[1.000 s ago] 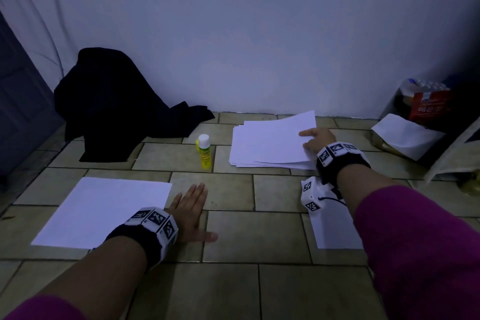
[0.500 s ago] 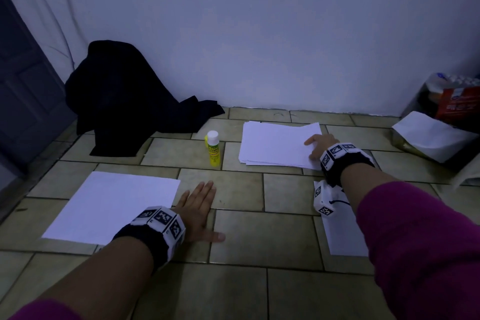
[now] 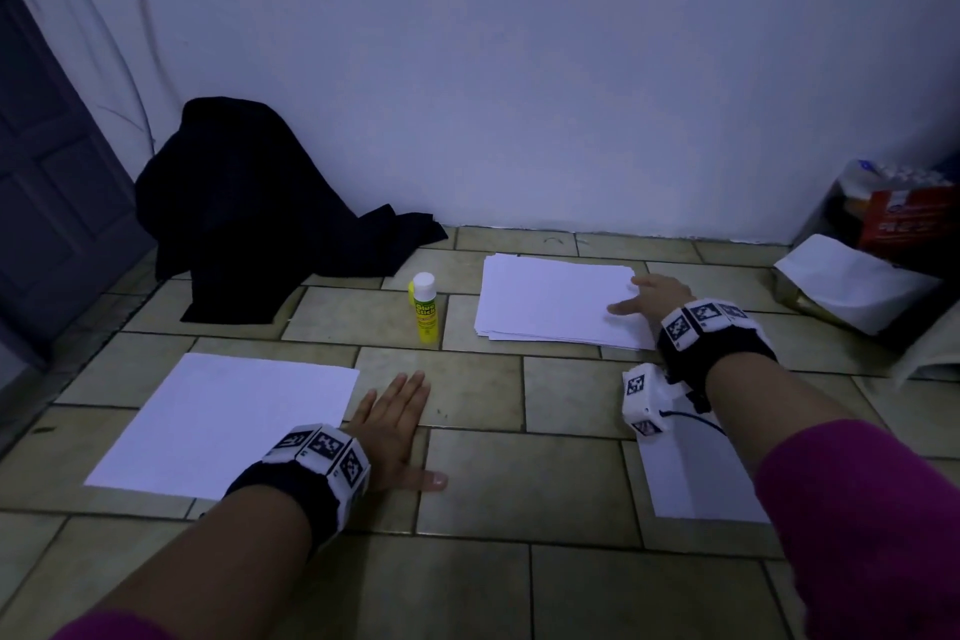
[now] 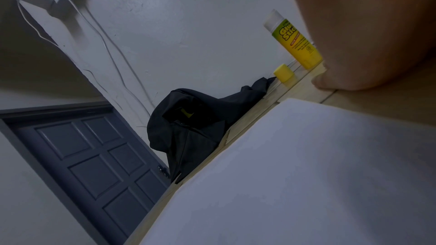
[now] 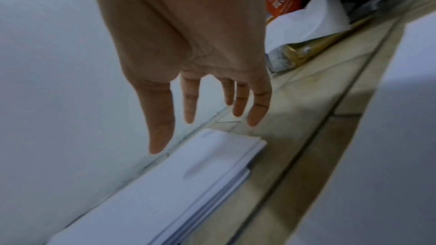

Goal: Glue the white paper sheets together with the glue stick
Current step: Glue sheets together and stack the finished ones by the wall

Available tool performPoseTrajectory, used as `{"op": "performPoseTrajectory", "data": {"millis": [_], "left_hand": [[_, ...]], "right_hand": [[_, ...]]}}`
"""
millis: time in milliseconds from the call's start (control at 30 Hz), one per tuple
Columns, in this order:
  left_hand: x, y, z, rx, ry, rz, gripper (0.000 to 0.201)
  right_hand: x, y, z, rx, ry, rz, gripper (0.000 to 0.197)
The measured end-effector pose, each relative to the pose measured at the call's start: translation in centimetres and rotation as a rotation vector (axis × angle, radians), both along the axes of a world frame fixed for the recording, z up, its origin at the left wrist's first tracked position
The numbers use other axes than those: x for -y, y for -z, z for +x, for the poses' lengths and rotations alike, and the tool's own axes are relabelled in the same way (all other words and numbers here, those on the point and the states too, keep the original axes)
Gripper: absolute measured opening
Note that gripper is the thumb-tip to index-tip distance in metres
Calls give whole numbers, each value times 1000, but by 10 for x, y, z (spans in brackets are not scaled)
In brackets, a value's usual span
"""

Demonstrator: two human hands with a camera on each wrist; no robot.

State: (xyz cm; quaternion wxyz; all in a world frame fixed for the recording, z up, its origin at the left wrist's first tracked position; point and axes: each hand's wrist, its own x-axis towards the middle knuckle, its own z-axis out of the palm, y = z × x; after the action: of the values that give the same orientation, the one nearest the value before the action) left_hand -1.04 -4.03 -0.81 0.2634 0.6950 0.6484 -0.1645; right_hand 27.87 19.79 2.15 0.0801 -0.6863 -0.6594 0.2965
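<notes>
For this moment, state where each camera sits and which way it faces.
Head: worn high, looking down at floor tiles; both forearms, left hand, right hand show.
Left wrist: low by the floor, facing the wall, door, glue stick; palm edge shows.
Right wrist: above the paper stack, looking along straight fingers.
Shared: head and left wrist show the glue stick.

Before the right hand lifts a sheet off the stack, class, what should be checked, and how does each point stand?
1. Right hand free to grasp: ok, fingers straight, holding nothing.
2. Right hand at the paper stack: ok, over its right edge; contact cannot tell.
3. Single sheet laid flat to receive: ok.
4. Left hand clear of that sheet: ok, flat on the tiled floor beside it.
5. Glue stick upright, in reach: ok.
6. Glue stick uncapped: cannot tell; a yellow cap lies beside it.
</notes>
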Motion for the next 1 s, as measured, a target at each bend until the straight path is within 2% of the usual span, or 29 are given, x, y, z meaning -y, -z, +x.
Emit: {"op": "performPoseTrajectory", "data": {"millis": [67, 200, 367, 433, 533, 567, 667, 800, 1000], "left_hand": [[1, 0, 1, -1, -3, -7, 170], [0, -1, 2, -4, -18, -10, 171], [1, -2, 3, -17, -22, 0, 172], [1, -3, 4, -26, -35, -4, 164], [4, -6, 8, -70, -64, 12, 120], [5, -6, 9, -75, -71, 18, 113], [4, -7, 14, -118, -83, 18, 110], [2, -10, 20, -147, -97, 9, 110], [3, -23, 11, -12, -102, 26, 107]], "right_hand": [[24, -10, -2, 48, -62, -42, 89], [85, -22, 8, 255, -253, -124, 105], [151, -1, 11, 465, -352, -294, 136], [166, 8, 10, 508, -360, -324, 140], [180, 18, 5, 587, -335, -288, 148], [184, 22, 3, 610, -316, -249, 149], [188, 27, 2, 612, -270, -164, 143], [188, 13, 3, 542, -300, -210, 131], [194, 26, -1, 593, -252, -118, 152]]}}
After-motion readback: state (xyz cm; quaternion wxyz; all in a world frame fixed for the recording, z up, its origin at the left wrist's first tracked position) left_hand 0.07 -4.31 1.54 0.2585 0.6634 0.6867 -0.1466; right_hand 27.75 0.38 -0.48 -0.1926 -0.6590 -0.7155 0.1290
